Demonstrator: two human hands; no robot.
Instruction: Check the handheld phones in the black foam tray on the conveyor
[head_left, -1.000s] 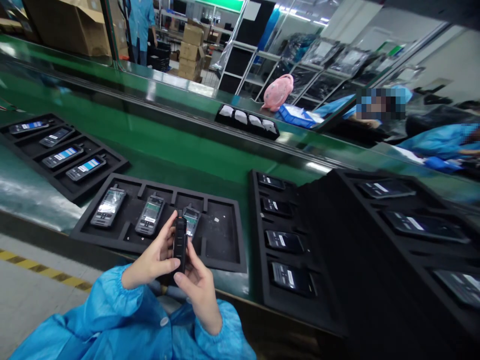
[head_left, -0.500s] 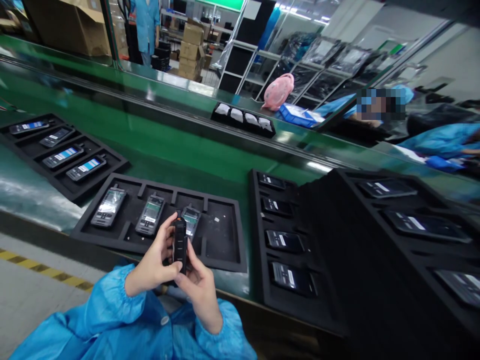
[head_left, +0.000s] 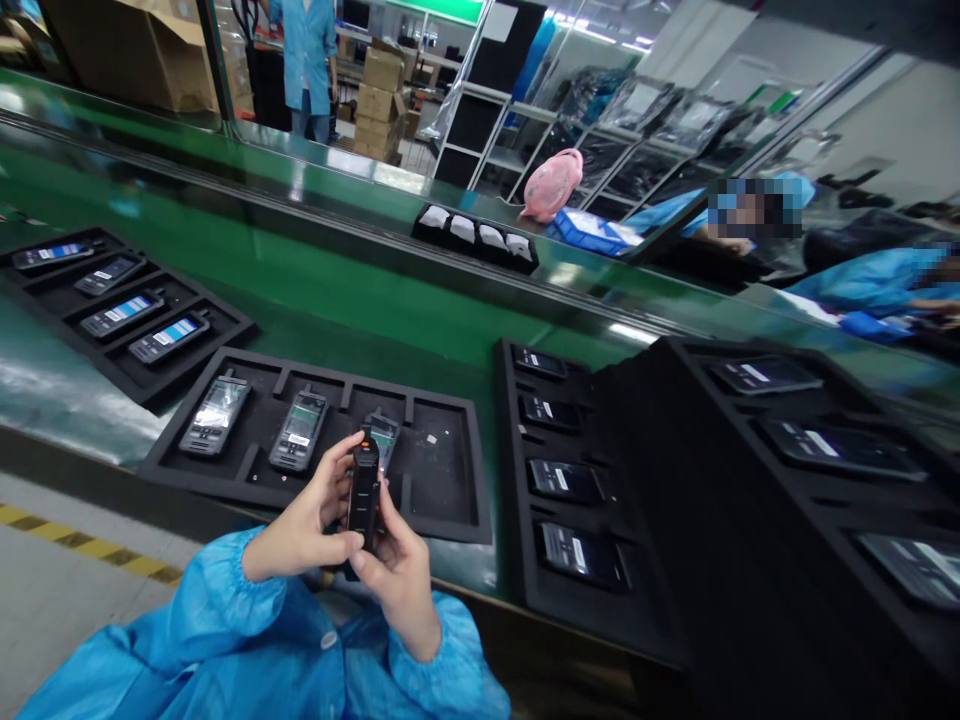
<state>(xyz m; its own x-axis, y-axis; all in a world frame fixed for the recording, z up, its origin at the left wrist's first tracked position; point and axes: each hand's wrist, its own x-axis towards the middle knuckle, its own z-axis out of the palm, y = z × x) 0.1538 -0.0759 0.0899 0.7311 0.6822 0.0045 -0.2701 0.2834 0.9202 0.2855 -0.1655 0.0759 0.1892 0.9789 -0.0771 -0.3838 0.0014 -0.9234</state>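
Between both hands I hold a black handheld radio (head_left: 364, 495) edge-on, its narrow side facing me and an orange button near its top. My left hand (head_left: 319, 520) is closed round its left side, thumb low on the near edge. My right hand (head_left: 399, 575) grips the lower right part, thumb against its bottom. Just beyond stands a black foam tray (head_left: 442, 520). Two radios lie there face up at left, a left one (head_left: 217, 412) and a middle one (head_left: 300, 428). A third radio (head_left: 384, 432) is partly hidden behind the held one.
Another foam tray (head_left: 154, 385) with several radios lies at far left. To the right are a tray (head_left: 517, 520) of several dark-screened radios and a raised black foam stack (head_left: 645, 420). Behind runs a green conveyor (head_left: 330, 285). Co-workers in blue sit at right; one person stands (head_left: 307, 60) behind.
The radio has turned slightly in my hands, showing more of its orange-buttoned top. My grip stays about the same. The standing person in the background has shifted right.
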